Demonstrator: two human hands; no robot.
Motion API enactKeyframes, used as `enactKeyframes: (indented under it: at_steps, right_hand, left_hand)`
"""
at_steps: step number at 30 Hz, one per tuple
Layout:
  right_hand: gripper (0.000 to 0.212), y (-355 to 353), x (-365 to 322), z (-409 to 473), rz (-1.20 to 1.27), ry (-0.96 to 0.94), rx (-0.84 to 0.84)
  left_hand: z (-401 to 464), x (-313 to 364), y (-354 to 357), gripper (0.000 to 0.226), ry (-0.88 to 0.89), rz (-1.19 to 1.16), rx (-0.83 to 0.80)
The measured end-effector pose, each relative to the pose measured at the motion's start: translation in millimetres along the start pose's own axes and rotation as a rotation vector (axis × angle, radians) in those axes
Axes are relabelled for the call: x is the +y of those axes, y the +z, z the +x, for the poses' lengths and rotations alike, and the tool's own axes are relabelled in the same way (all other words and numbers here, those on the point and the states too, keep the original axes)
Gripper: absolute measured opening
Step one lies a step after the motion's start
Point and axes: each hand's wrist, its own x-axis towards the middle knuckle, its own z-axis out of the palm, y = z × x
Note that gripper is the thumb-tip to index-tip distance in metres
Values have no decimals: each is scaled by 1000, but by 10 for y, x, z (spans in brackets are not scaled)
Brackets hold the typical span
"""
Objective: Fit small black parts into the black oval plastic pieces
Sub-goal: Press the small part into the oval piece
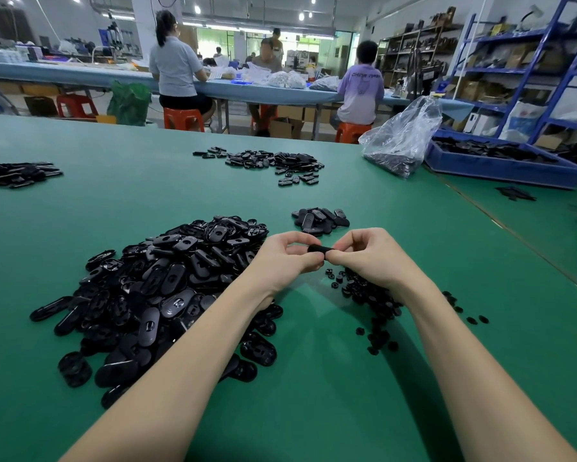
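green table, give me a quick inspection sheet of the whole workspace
surface: green table, flat, a seam runs along its right side
job's things: big pile of oval pieces front left; small parts scattered under the right forearm; little stack of oval pieces beyond the hands; one black piece held between both hands
clutter: two more piles farther back; clear plastic bag; blue tray of black pieces
hands: left hand and right hand both pinch the black piece
cables: nothing seen
surroundings: people on orange stools at a long bench; blue shelves on the right
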Motion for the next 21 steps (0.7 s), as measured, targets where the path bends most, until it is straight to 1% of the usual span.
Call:
enactKeyframes:
  at_steps: [6,16,19,21]
  right_hand:
    - [14,12,17,4,-7,3,4]
    - [14,86,-5,-18,-65,-30,88]
    - [14,96,-10,-26,-115,-48,94]
    - [14,92,-8,-23,-119,-72,105]
  left_hand:
    - [-1,5,2,17,2,26,9]
    - [24,-37,38,15,14,96,76]
    - [32,-68,53,15,35,157,116]
    - [24,-73,41,15,73,159,110]
